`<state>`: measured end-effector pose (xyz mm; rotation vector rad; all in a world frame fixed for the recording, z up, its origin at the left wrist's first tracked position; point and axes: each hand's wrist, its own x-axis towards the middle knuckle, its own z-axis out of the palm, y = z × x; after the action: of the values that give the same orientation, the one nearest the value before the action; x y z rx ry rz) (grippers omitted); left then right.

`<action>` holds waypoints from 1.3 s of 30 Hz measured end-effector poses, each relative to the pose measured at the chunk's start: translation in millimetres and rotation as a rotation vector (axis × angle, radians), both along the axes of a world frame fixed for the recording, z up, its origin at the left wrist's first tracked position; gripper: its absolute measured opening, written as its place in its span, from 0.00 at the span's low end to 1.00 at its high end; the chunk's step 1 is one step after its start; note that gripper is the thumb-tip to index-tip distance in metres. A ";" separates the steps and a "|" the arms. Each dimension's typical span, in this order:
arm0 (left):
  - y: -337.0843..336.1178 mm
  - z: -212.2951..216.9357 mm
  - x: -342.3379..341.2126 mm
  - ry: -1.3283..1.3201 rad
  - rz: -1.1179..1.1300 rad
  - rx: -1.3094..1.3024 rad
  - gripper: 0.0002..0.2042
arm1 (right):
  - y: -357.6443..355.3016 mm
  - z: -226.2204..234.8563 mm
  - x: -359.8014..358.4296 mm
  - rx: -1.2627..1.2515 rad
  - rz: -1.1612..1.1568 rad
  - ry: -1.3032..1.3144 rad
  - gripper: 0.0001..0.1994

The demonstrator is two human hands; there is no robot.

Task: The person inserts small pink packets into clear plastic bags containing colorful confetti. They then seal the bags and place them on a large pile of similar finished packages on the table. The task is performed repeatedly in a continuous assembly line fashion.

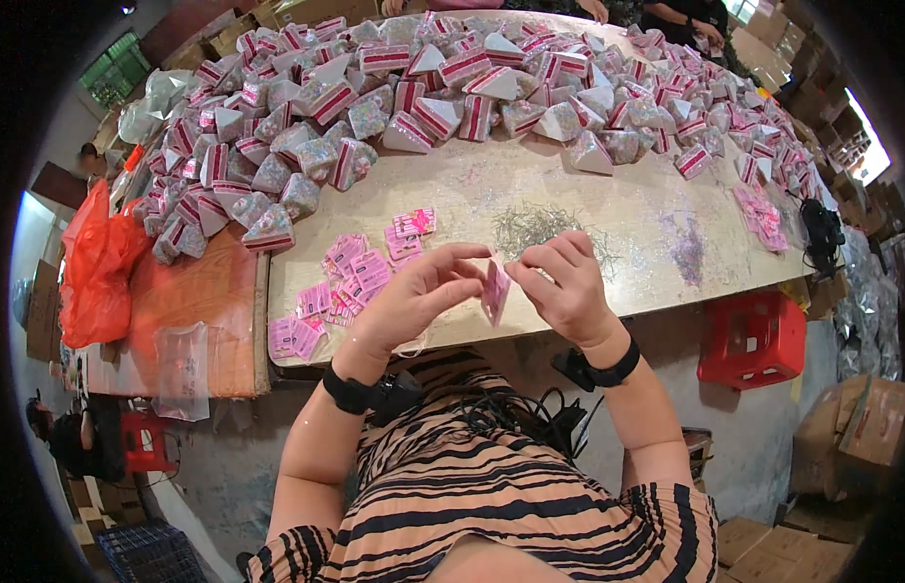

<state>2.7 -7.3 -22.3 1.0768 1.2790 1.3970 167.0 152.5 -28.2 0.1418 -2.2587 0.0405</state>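
My left hand (423, 296) pinches a small pink card (494, 291) between thumb and fingers, held up on edge over the table's near side. Right beside the card, my right hand (566, 289) is closed with its fingertips pressed together. Whatever those fingers hold is too small or hidden to make out. Behind my right hand lies a loose heap of thin silvery metal pins (530, 223). Several more pink printed cards (360, 272) are spread on the table by my left hand.
Many cake-slice-shaped pieces (438, 115), white and pink with glittery sides, cover the table's (423, 189) far half. More pink cards (761, 216) lie at the right. A red plastic stool (754, 340), an orange bag (103, 267) and cardboard boxes (851, 437) stand around. Other people's hands show at the far edge.
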 end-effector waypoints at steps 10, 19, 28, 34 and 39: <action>9.8 18.7 11.9 0.802 0.398 0.244 0.03 | -5.1 4.3 -7.8 -0.189 0.057 0.028 0.09; 17.4 10.6 11.9 0.578 0.492 0.177 0.04 | -0.4 -8.8 -17.5 -1.710 0.426 -0.180 0.02; 3.1 17.9 2.1 1.059 0.451 0.313 0.04 | -13.1 -24.5 -40.5 -2.102 0.579 -0.272 0.04; -0.3 35.0 -19.8 1.262 0.254 0.330 0.15 | -4.5 -20.9 -49.6 -2.077 0.578 -0.424 0.03; -4.6 38.2 -29.5 1.343 0.099 0.168 0.15 | -1.5 -20.0 -56.1 -2.006 0.576 -0.563 0.03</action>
<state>-26.8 -11.9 15.9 2.2516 2.1316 0.7392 110.9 151.0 -48.2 -0.3463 -1.5245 2.6434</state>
